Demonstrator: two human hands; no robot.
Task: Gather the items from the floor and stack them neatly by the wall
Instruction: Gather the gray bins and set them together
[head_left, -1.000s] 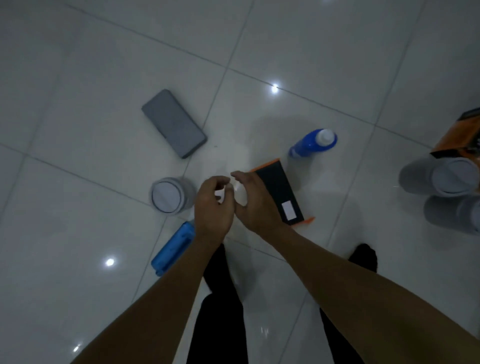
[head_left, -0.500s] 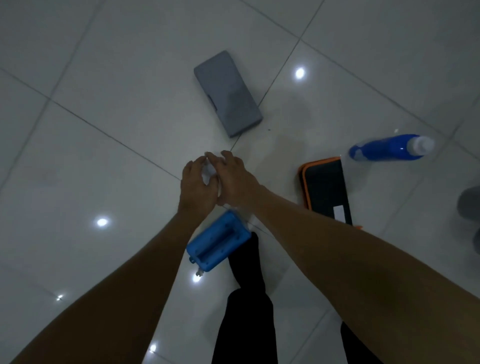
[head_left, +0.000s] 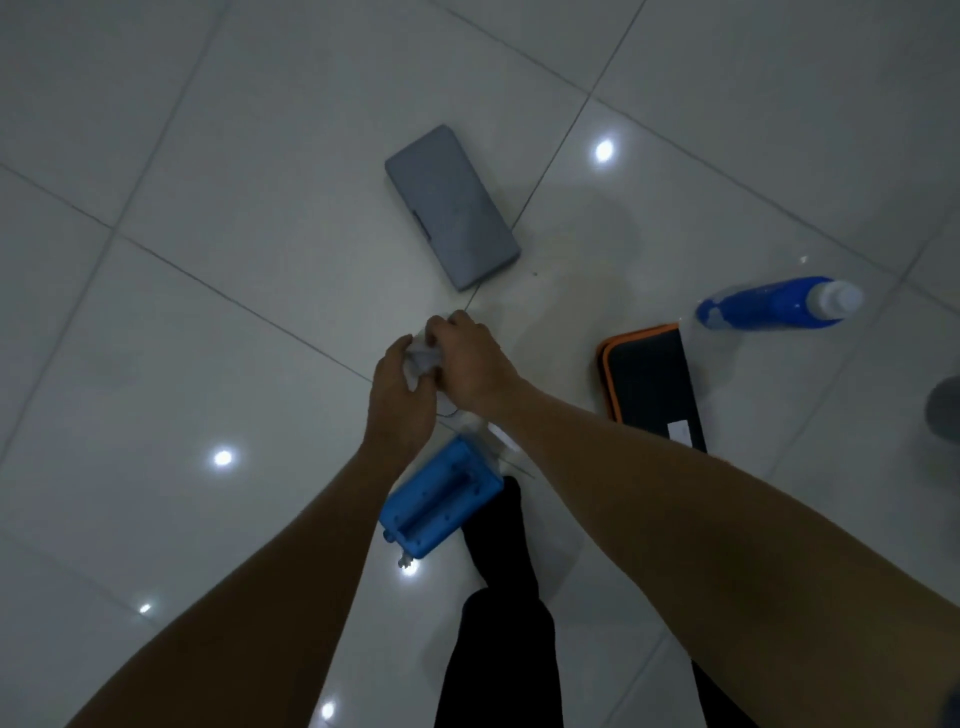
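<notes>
My left hand (head_left: 400, 400) and my right hand (head_left: 470, 358) meet low over the tiled floor and both curl round a pale grey object (head_left: 423, 358). Their fingers hide most of it, so its shape is unclear. A flat grey box (head_left: 452, 208) lies just beyond the hands. A blue plastic piece (head_left: 441, 501) lies under my left wrist. To the right lie a black case with an orange rim (head_left: 649, 384) and, beyond it, a blue bottle with a white cap (head_left: 774, 304) on its side.
My legs in black trousers (head_left: 498, 623) stand at the bottom, one foot touching the blue piece. A grey cylinder (head_left: 945, 410) is cut off at the right edge. Glossy white floor tiles (head_left: 208, 260) spread to the left and far side.
The view swung left, so the orange-rimmed case and bottle slid right. My hands moved from the case to the white-lidded can's spot and closed round the pale object.
</notes>
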